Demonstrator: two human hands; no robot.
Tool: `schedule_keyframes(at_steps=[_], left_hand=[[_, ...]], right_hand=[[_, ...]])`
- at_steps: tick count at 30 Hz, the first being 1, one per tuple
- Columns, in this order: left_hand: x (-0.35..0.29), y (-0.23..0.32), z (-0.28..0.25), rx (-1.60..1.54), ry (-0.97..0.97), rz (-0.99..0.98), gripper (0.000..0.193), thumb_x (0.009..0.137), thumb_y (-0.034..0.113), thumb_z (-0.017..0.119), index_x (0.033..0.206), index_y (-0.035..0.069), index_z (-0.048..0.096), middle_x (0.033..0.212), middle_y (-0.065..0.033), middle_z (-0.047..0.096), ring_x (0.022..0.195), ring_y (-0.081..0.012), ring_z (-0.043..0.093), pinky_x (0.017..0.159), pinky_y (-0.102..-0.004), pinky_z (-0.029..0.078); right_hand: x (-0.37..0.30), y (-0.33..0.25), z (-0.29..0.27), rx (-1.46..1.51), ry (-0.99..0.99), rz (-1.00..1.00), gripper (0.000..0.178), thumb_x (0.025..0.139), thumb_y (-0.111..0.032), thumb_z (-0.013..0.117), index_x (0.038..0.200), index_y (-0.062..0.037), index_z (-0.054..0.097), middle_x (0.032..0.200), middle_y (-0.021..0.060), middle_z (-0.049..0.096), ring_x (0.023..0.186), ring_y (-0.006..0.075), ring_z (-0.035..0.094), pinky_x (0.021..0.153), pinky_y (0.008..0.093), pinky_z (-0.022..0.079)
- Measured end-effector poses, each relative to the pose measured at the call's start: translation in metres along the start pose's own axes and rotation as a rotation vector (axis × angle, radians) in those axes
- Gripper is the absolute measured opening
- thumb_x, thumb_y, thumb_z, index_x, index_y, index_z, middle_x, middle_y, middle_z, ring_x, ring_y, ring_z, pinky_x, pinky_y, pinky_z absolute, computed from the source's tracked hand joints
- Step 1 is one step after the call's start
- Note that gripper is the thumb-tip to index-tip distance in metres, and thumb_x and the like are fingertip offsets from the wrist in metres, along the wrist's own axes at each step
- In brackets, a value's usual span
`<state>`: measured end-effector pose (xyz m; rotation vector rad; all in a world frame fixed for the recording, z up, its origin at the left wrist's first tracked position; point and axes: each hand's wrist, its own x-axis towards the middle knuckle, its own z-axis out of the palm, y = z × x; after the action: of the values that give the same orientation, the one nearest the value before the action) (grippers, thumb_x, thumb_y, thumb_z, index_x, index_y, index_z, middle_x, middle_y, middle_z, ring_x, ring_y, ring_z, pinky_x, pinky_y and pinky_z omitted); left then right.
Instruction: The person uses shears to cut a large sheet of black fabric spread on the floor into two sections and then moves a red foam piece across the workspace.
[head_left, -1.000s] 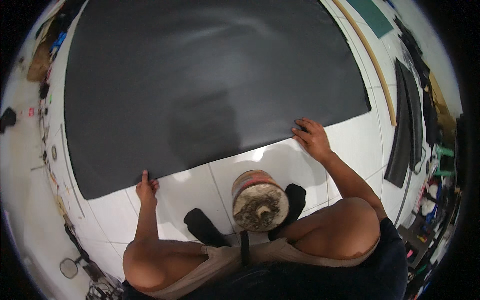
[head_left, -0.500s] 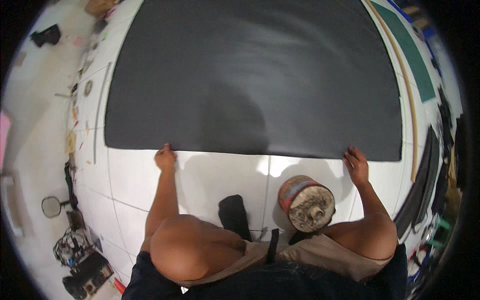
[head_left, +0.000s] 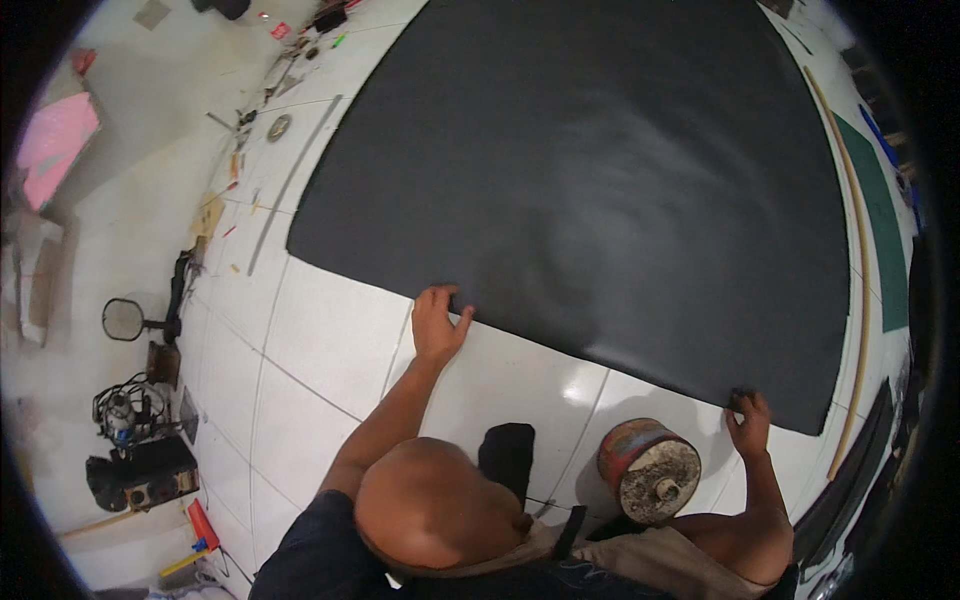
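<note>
A large black sheet [head_left: 600, 200], smooth like vinyl or leather, lies spread flat over the tiles in front of me. My left hand [head_left: 437, 325] rests at its near edge, thumb spread apart from the fingers, with the fingertips on the sheet. Farther right along that edge, close to the near right corner, my right hand [head_left: 748, 428] has its fingers curled on the border and pinches it. A small dark bit of the edge shows raised at those fingertips.
Between my legs stands a round, worn can [head_left: 652, 470] with a crusted lid. A long wooden strip [head_left: 855, 250] and a green sheet [head_left: 880, 225] lie on the right. At left are a thin grey bar [head_left: 295, 185], a racket-shaped thing [head_left: 124, 319] and a black box-like device [head_left: 145, 478].
My view has swung left, so the sheet now appears slanted. The left hand's thumb and fingers have spread wider at the edge; the right hand remains near the right corner, fingers more curled.
</note>
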<state>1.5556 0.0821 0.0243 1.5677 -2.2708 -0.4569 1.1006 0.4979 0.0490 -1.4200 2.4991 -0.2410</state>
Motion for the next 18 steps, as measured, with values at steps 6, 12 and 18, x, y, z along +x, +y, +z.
schedule_keyframes(at_steps=[6,12,18], left_hand=[[-0.006,0.018,0.030,0.054,-0.275,0.375,0.049,0.075,0.030,0.080,0.119,0.014,0.066,0.130,-0.0174,0.054,0.124,-0.0365,0.046,0.105,-0.0463,0.036],[-0.007,0.022,0.022,0.066,-0.305,0.340,0.054,0.077,0.029,0.079,0.125,0.011,0.062,0.137,-0.0191,0.047,0.130,-0.0386,0.040,0.108,-0.0484,0.033],[-0.008,0.034,0.023,0.077,-0.415,0.342,0.058,0.083,0.024,0.073,0.137,0.014,0.054,0.141,-0.0233,0.041,0.133,-0.0390,0.035,0.109,-0.0488,0.031]], right_hand=[[0.019,0.001,-0.015,-0.169,-0.093,-0.162,0.031,0.079,-0.019,0.074,0.107,-0.0063,0.066,0.113,0.0143,0.063,0.099,0.0339,0.063,0.085,0.0437,0.051],[0.015,-0.130,-0.093,0.350,-0.326,-0.384,0.048,0.079,-0.050,0.073,0.099,-0.0081,0.062,0.084,0.0125,0.066,0.075,0.0309,0.067,0.066,0.0412,0.054],[-0.045,-0.130,-0.057,0.121,-0.478,-0.756,0.036,0.081,-0.038,0.071,0.099,-0.0166,0.048,0.058,0.0039,0.056,0.053,0.0268,0.061,0.047,0.0361,0.046]])
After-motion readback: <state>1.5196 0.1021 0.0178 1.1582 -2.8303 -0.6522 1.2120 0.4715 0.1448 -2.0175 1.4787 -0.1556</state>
